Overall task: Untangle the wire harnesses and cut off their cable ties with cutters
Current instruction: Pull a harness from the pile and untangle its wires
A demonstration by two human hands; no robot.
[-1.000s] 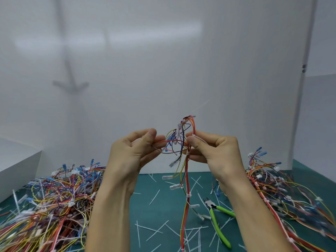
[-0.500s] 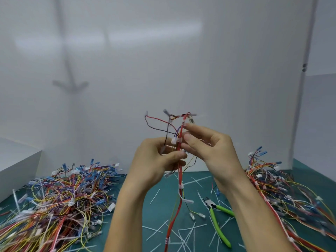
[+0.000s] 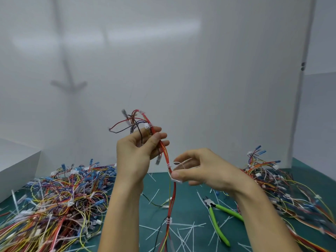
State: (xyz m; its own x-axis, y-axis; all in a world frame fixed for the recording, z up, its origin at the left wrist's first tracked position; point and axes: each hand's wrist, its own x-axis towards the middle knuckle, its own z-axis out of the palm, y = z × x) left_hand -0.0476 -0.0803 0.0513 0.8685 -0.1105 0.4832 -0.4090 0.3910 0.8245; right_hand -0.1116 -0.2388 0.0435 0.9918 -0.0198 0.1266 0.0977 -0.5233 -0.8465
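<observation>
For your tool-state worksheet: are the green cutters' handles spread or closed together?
Spread. The cutters lie on the mat, their two green handles diverging in a V from the pivot.

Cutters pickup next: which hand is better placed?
Right, likely. The cutters lie on the mat close below the right hand, which only pinches the harness low down. The left hand grips its upper end, farther off.

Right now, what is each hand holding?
Left hand: grips the red wire harness near its top.
Right hand: pinches the same harness lower down.
</observation>
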